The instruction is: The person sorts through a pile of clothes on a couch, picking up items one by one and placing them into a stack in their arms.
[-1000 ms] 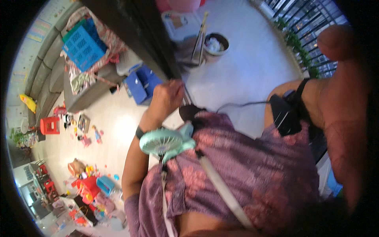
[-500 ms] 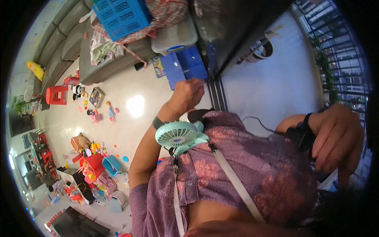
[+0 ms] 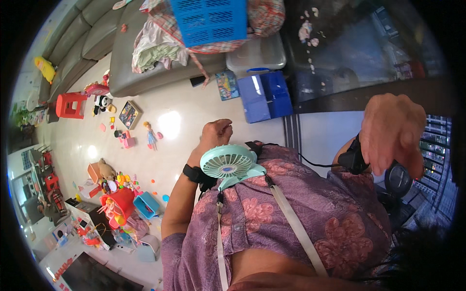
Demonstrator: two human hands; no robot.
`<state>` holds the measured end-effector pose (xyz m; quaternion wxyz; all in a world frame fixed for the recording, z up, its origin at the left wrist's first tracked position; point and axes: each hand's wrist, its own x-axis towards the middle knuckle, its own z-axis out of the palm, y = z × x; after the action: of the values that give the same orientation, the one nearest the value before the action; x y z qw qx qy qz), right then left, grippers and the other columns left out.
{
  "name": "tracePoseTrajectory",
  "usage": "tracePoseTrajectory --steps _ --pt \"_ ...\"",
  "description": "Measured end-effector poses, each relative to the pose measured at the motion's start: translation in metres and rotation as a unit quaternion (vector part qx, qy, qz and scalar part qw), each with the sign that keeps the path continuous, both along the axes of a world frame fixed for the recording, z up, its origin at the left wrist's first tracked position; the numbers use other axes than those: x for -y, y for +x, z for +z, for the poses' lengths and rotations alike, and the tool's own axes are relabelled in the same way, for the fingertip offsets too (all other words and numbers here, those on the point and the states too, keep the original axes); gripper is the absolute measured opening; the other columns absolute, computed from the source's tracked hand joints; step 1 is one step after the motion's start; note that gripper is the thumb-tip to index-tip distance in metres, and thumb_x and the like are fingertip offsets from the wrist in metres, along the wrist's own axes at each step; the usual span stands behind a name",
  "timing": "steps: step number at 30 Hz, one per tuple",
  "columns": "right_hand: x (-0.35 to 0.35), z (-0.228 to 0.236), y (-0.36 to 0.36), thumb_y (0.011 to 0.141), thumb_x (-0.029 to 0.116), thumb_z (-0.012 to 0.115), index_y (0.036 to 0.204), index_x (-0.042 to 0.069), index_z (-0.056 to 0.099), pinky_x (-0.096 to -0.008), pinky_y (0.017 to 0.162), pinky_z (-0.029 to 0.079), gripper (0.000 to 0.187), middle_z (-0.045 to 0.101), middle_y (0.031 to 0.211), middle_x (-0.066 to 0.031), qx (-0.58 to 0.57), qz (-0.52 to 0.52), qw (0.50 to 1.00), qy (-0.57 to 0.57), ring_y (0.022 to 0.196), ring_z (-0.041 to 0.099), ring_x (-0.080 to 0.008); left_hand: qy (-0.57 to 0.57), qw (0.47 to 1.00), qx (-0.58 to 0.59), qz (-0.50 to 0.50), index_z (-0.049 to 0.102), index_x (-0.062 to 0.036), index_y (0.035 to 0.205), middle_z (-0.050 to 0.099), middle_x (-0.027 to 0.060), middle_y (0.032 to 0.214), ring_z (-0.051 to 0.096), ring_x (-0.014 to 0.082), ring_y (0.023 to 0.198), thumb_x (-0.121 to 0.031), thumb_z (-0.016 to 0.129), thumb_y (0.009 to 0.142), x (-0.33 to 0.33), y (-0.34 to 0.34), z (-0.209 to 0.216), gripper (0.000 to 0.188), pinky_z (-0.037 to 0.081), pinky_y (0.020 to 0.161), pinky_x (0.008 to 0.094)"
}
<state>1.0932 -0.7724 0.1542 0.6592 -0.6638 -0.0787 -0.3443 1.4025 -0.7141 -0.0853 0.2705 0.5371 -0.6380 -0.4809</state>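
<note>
My left hand [image 3: 216, 134] is in front of my body above the pale floor, fingers curled in, with nothing visible in them. A black band [image 3: 195, 173] circles that wrist. My right hand [image 3: 392, 131] is raised at the right, its fingers bent downward and apart, with nothing seen in them. A black device [image 3: 353, 158] with a cable sits at the right wrist. Just below the right fingers shows a round dark disc [image 3: 397, 180] that I cannot make out. A mint-green handheld fan [image 3: 228, 165] hangs at my chest from white straps.
A blue box [image 3: 257, 107] lies on the floor beside a colourful flat box [image 3: 226, 86] and a clear bin [image 3: 257, 54]. Behind are a grey sofa [image 3: 121, 77] and a blue basket [image 3: 208, 24]. Toys and a red stool [image 3: 71, 105] are scattered left. A dark glass-topped surface [image 3: 340, 58] stands at right.
The view has turned, and the dark glass surface has come into sight. My left hand has drawn back from near the blue box. My right hand shows higher and further left.
</note>
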Motion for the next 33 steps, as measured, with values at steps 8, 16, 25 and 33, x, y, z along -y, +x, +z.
tracePoseTrajectory --steps 8,16,25,33 --pt "0.044 -0.015 0.149 0.075 0.035 0.069 0.121 -0.017 0.032 -0.0263 0.050 0.050 0.078 0.057 0.073 -0.0176 0.024 -0.209 0.974 0.084 0.061 0.061 -0.0216 -0.094 0.994 0.047 -0.026 0.063 0.0024 0.085 0.060 0.0206 0.070 0.061 0.0296 0.059 -0.006 0.056 0.074 0.095 0.162 -0.013 0.016 0.048 0.056 0.0336" --pt "0.099 -0.001 0.233 0.075 0.031 0.070 0.119 -0.012 0.040 -0.0298 0.050 0.052 0.069 0.060 0.078 -0.0208 0.024 -0.143 0.989 -0.020 0.060 0.062 -0.0227 -0.065 0.984 0.025 -0.165 0.062 0.0049 0.091 0.064 0.0170 0.075 0.061 0.0201 0.065 -0.008 0.058 0.076 0.201 0.228 -0.008 0.020 0.048 0.059 0.0302" --pt "0.206 -0.064 0.337 0.086 0.026 0.054 0.116 -0.012 0.043 -0.0239 0.044 0.044 0.050 0.056 0.067 -0.0141 0.072 -0.381 0.896 0.217 0.051 0.053 -0.0138 -0.005 0.984 0.071 -0.162 0.062 0.0017 0.085 0.059 0.0197 0.067 0.059 0.0288 0.057 -0.009 0.056 0.075 0.321 0.338 -0.040 0.016 0.046 0.055 0.0344" --pt "0.285 -0.138 0.411 0.086 0.017 0.047 0.110 -0.011 0.051 -0.0242 0.050 0.040 0.038 0.055 0.077 -0.0119 0.101 -0.503 0.747 0.422 0.056 0.048 -0.0139 0.051 0.956 0.075 -0.280 0.062 0.0045 0.089 0.064 0.0187 0.076 0.064 0.0249 0.068 -0.009 0.057 0.077 0.418 0.419 -0.070 0.019 0.049 0.063 0.0321"
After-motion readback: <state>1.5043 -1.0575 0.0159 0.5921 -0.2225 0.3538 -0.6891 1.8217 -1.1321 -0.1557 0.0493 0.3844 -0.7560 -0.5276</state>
